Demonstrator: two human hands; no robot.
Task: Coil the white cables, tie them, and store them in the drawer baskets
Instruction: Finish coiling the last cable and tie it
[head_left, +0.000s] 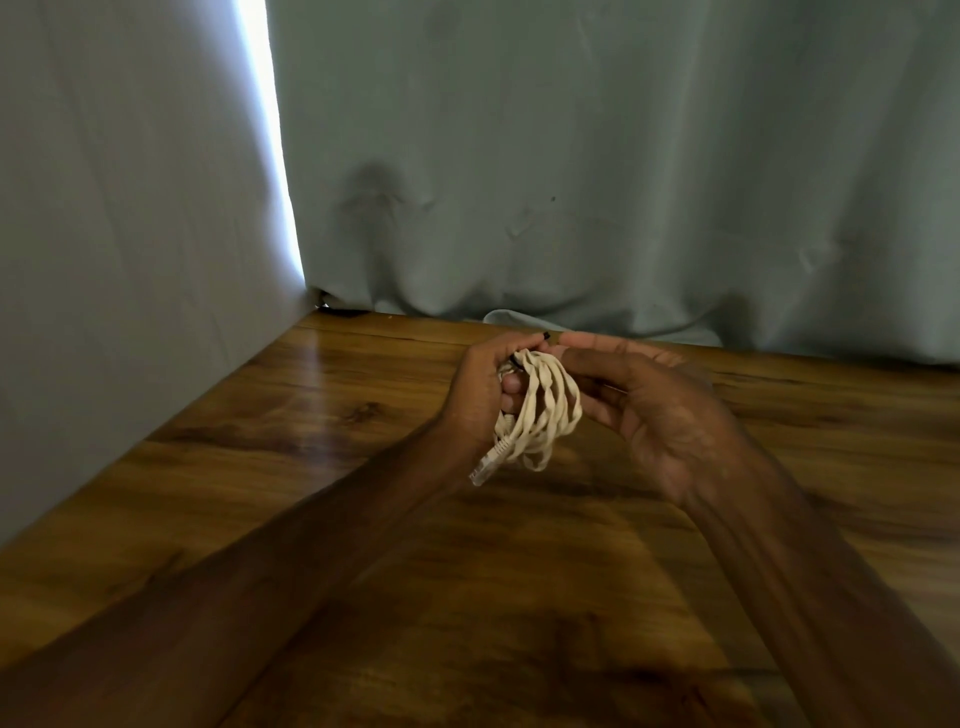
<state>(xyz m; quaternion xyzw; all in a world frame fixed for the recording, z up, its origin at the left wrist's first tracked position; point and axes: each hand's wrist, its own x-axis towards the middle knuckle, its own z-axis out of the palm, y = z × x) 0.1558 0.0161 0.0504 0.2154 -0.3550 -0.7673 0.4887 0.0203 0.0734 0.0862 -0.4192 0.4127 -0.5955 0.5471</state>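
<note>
Grey panel (130, 234) runs along the left edge of the desk (311, 441). There's a bright gap, then a curtain (623, 156) closing off the far edge. Bare wood left of and in front of the hands. Left grip (483, 395) is curled round the coiled white cable (545, 410), held above the desk mid-frame, with its plug (483, 470) hanging below. Black tie (544, 336) at the coil top is mostly hidden. Right grip (665, 415) is at the coil's right side; too blurred to tell if it's pinching.

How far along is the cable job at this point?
Done: white cable is coiled. In hand: left hand grips the coil while right hand meets a black tie at its top. Left: finishing the tie and storing; no drawer basket is in view.
</note>
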